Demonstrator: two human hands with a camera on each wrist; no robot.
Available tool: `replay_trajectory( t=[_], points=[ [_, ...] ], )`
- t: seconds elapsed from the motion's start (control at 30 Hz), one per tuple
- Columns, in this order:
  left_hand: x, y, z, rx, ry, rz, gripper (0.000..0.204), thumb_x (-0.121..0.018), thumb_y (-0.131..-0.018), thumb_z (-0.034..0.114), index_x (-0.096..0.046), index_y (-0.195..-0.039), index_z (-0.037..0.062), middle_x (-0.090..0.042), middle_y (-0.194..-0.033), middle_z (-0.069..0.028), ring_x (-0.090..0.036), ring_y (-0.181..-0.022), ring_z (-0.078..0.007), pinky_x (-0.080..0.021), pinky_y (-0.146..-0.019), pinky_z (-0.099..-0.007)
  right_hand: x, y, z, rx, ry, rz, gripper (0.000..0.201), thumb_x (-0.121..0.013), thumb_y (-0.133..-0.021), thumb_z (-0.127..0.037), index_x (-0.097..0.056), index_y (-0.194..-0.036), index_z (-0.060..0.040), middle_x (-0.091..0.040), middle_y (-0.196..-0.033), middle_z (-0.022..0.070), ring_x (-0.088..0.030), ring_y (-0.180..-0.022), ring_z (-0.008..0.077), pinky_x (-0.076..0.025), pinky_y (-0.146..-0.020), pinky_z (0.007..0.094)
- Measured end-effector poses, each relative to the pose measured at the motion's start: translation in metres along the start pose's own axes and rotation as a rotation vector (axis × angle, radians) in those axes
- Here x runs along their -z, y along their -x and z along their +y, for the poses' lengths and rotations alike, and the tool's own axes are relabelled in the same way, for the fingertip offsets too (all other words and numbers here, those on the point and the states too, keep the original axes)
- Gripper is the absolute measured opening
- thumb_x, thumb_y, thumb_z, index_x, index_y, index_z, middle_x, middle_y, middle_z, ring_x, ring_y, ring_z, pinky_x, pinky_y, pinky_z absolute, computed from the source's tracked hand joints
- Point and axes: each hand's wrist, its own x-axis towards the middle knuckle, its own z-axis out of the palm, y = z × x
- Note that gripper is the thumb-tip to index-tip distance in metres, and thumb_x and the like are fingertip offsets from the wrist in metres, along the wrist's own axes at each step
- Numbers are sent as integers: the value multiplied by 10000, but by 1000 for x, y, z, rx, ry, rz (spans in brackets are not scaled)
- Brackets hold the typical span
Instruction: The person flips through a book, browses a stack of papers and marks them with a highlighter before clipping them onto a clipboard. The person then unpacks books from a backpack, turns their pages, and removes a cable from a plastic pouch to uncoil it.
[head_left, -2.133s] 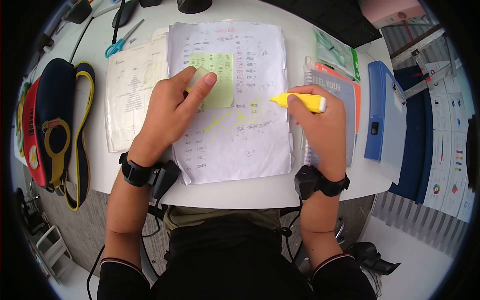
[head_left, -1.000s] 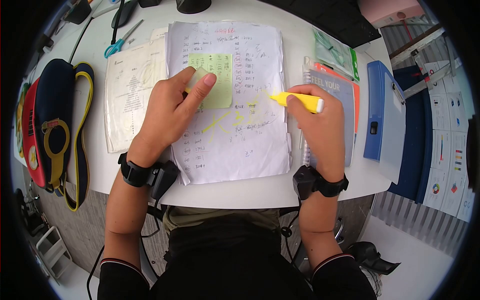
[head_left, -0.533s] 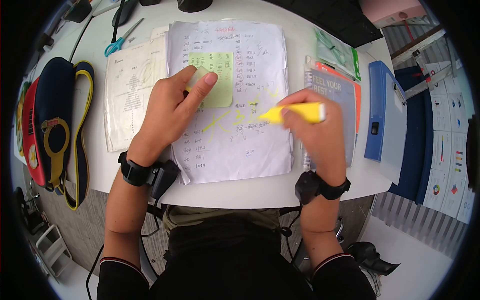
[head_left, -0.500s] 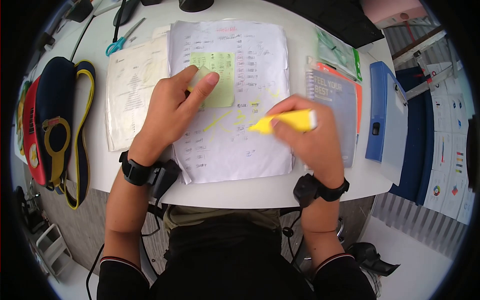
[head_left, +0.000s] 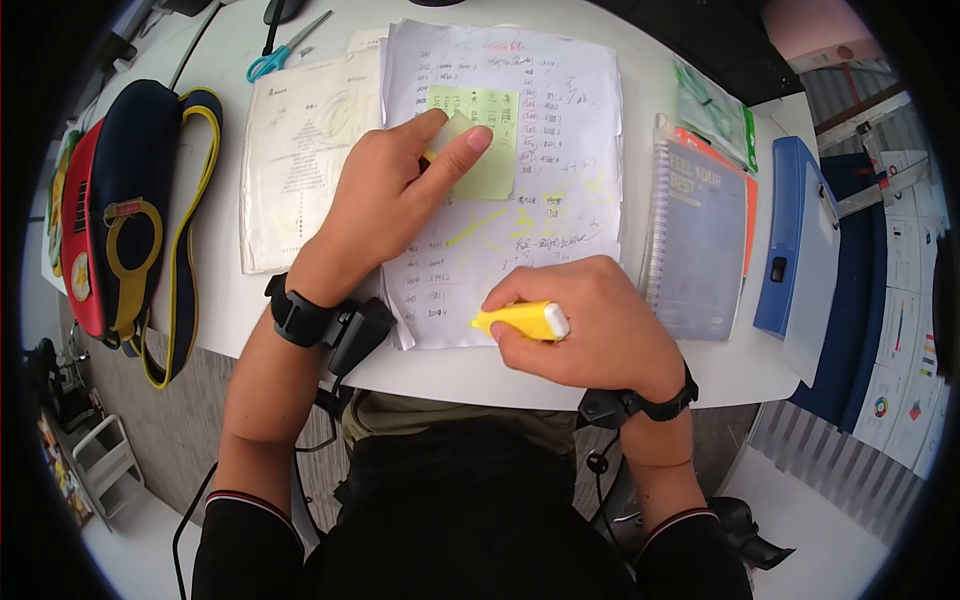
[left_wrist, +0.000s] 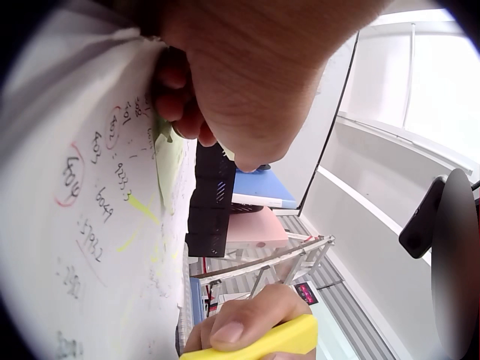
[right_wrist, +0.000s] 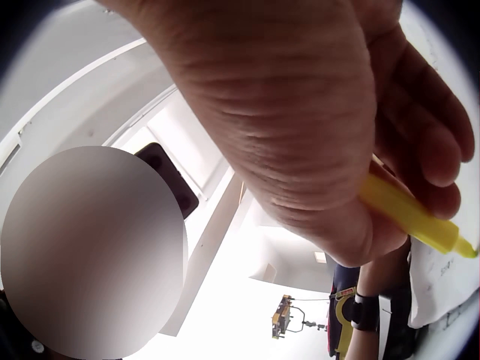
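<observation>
In the head view my right hand [head_left: 600, 325] pinches a yellow highlighter [head_left: 530, 322], its tip pointing left at the lower part of a handwritten white sheet [head_left: 440, 290]. The right wrist view shows the highlighter [right_wrist: 409, 213] between thumb and fingers, tip at the paper. My left hand [head_left: 385, 200] rests over the sheet's left side with curled fingers and the thumb across a green sticky note [head_left: 495, 165]. A small yellow piece [head_left: 430, 158] shows between its thumb and fingers; most of it is hidden. Yellow strokes mark the middle of the sheet.
Left of the sheet lie a plastic-covered document [head_left: 290, 180], teal scissors [head_left: 270, 65] and a navy and red bag [head_left: 125, 210]. To the right are a spiral notebook [head_left: 705, 250], a green-edged plastic packet [head_left: 715, 110] and a blue binder [head_left: 790, 240].
My right hand has moved with the highlighter toward the sheet's lower edge, nearer my body. The left hand keeps its place on the note. The head view has shifted slightly.
</observation>
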Motion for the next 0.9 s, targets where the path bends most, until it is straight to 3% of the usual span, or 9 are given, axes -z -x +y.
replay_trajectory(
  t=[0.13, 0.23, 0.27, 0.4, 0.5, 0.57, 0.7, 0.77, 0.9],
  points=[
    [-1, -1, -2, -31, -1, 16, 596, -569, -967, 526, -513, -701, -5, -437, -494, -156, -424, -435, -276, -371, -468, -381, 12, -1, 4, -151, 56, 276, 173, -707, -764, -170, -701, -885, -47, -668, -693, 155, -642, -600, 342, -526, -610, 366],
    [-2, -1, -4, -37, 1, 19, 596, -564, -969, 525, -513, -700, -4, -441, -494, -158, -440, -434, -282, -376, -471, -383, 16, 3, 4, -142, -10, 197, 164, -703, -756, -171, -702, -867, -51, -658, -681, 158, -642, -596, 332, -520, -603, 357],
    [-2, -1, -4, -36, 1, 19, 596, -564, -969, 525, -513, -700, -4, -441, -494, -158, -440, -434, -282, -376, -471, -383, 19, 3, -3, -204, 3, 60, 161, -698, -747, -175, -703, -852, -53, -650, -671, 160, -643, -599, 329, -514, -598, 356],
    [-2, -1, -4, -37, -8, 10, 598, -562, -969, 527, -511, -699, -3, -448, -494, -158, -450, -437, -290, -379, -474, -387, 20, 4, -4, -165, 34, 36, 162, -695, -743, -180, -699, -841, -51, -637, -651, 158, -638, -595, 331, -511, -593, 355],
    [-2, 0, -3, -37, -8, 13, 600, -562, -968, 531, -510, -698, -3, -451, -494, -156, -450, -438, -290, -380, -474, -388, 24, 4, -6, -268, 52, 22, 156, -693, -740, -178, -698, -833, -53, -629, -636, 152, -629, -591, 342, -509, -589, 357],
    [-2, -1, -3, -36, -16, 10, 602, -562, -967, 533, -511, -698, -3, -453, -494, -154, -450, -439, -290, -380, -474, -388, 17, 4, -4, -162, -1, -64, 153, -693, -730, -175, -698, -821, -52, -632, -638, 151, -625, -570, 330, -503, -571, 352],
    [-2, -1, -2, -36, -8, 16, 597, -564, -968, 528, -511, -698, -1, -459, -498, -155, -450, -441, -286, -381, -474, -386, 21, 4, 0, -152, 26, 26, 156, -689, -720, -172, -698, -814, -47, -631, -633, 143, -615, -540, 305, -493, -558, 333],
    [-2, -1, -2, -31, -2, 13, 595, -565, -968, 527, -513, -699, -1, -464, -499, -153, -450, -440, -283, -380, -474, -385, 27, 5, 1, -255, 19, 108, 162, -685, -711, -166, -694, -810, -39, -622, -618, 134, -603, -515, 278, -480, -546, 316],
    [-2, 0, -1, -29, -4, 17, 588, -574, -966, 521, -527, -706, -5, -465, -495, -131, -443, -435, -248, -376, -469, -371, 28, 4, -3, -316, 51, 66, 174, -690, -695, -160, -694, -813, -32, -621, -595, 115, -585, -496, 241, -466, -531, 298]
  ],
)
